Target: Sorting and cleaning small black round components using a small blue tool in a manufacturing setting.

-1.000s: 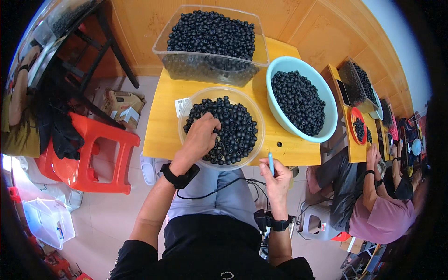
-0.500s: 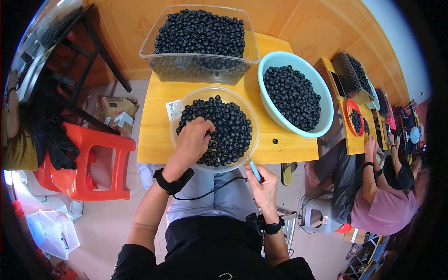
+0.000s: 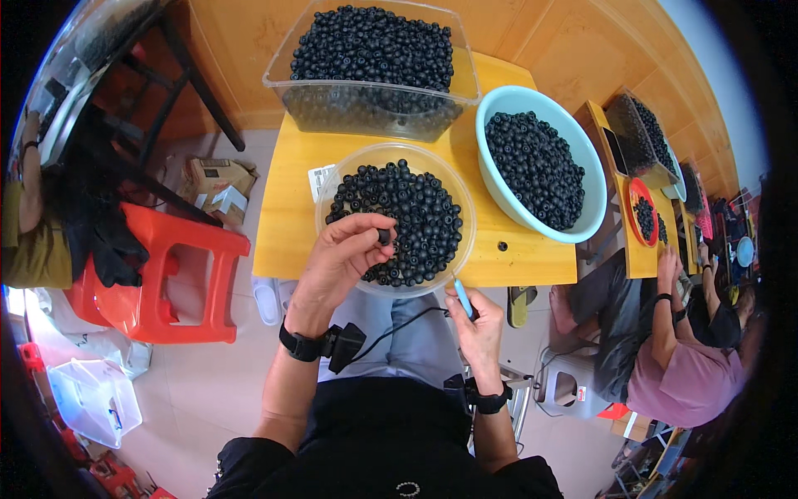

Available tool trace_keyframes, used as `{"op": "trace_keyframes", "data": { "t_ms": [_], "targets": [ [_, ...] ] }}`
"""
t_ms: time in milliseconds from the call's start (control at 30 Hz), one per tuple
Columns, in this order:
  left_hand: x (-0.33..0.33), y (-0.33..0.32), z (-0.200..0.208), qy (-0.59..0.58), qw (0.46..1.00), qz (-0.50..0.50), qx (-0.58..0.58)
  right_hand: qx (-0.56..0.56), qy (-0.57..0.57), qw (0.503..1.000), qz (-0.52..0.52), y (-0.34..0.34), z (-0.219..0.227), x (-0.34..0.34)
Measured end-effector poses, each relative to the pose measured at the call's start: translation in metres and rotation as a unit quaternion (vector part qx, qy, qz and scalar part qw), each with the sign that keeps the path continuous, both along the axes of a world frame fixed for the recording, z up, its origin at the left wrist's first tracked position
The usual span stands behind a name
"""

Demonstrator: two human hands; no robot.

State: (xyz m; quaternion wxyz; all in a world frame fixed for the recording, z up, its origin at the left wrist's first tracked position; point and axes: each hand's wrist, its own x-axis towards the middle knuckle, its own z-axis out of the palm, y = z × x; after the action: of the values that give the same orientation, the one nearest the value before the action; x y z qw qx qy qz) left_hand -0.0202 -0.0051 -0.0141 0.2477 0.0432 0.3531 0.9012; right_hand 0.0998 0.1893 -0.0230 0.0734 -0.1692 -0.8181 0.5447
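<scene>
Over the near left part of the bowl, as the head view showed it, the left hand pinched one black bead between thumb and forefinger, its other fingers loosely curled. Just beyond the bowl's near right rim, the right hand was closed around a slim blue tool, the thumb lying along it. The tool's long axis ran aslant from near right to far left, its exposed end pointing far and slightly left, at that rim; whether it touched the rim could not be told. The bead was short and stubby; fingertips hid part of it, so neither a long axis nor the way its hole faced could be made out. Handling it well seemed to call for a light, steady pinch at the bead's edge, leaving the hole clear, and for keeping the tool's end away from the left fingertips. Staying low over the other beads looked wise too, since a slip there would probably drop the bead into the bowl rather than onto the table to the right.
</scene>
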Motion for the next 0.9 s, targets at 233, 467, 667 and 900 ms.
{"op": "trace_keyframes", "data": {
  "t_ms": [233,467,667,900],
  "targets": [
    [0.009,0.001,-0.01,-0.014,0.99,-0.044,0.131,-0.006,0.014,0.999,0.039,0.005,0.009,-0.002],
    [0.022,0.015,-0.014,-0.038,0.993,-0.046,0.098,0.083,0.13,0.981,0.121,-0.007,0.047,-0.028],
    [0.019,0.02,-0.017,-0.022,0.991,-0.071,0.113,0.174,0.174,0.952,0.18,-0.012,0.049,-0.034],
    [0.019,0.018,-0.016,-0.027,0.991,-0.067,0.109,0.186,0.176,0.949,0.186,-0.01,0.053,-0.039]
  ]
}}
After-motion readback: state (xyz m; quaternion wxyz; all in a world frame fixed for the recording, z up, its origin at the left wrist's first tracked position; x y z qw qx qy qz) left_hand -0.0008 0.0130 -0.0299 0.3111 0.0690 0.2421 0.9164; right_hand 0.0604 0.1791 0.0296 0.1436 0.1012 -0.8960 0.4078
